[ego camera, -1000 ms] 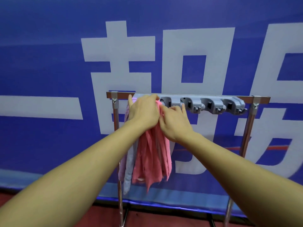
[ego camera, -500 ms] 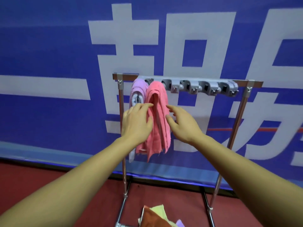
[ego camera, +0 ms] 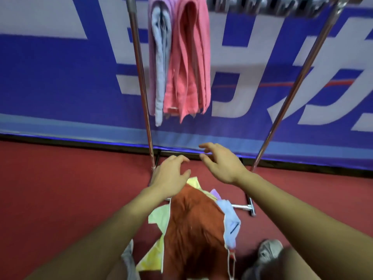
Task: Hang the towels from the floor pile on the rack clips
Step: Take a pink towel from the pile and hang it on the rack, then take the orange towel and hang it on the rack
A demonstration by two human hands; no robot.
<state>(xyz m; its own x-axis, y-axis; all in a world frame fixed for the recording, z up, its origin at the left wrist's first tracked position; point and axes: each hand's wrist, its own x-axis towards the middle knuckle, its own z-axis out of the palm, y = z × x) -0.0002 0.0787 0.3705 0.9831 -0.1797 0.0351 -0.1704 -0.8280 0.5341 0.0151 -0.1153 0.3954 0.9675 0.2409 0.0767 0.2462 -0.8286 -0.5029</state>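
A pink towel [ego camera: 188,63] and a lilac-and-grey towel [ego camera: 158,61] hang side by side at the left end of the rack. The grey clip bar [ego camera: 260,5] shows blurred at the top edge. On the red floor lies the towel pile, with a rust-brown towel [ego camera: 193,229] on top, pale yellow ones [ego camera: 159,218] under it and a light blue one [ego camera: 230,221] at its right. My left hand [ego camera: 171,174] hovers over the far end of the pile, fingers spread and empty. My right hand [ego camera: 220,163] is beside it, also open and empty.
The chrome rack has a left upright [ego camera: 139,77], a slanting right upright [ego camera: 296,81] and a floor foot [ego camera: 245,207] by the pile. A blue banner with white characters [ego camera: 60,77] stands behind. A grey shoe [ego camera: 269,252] shows at lower right.
Both hands have let go of the hung pink towel and dropped down to just above the floor pile. The view has tilted down, so the rack top is at the frame's edge.
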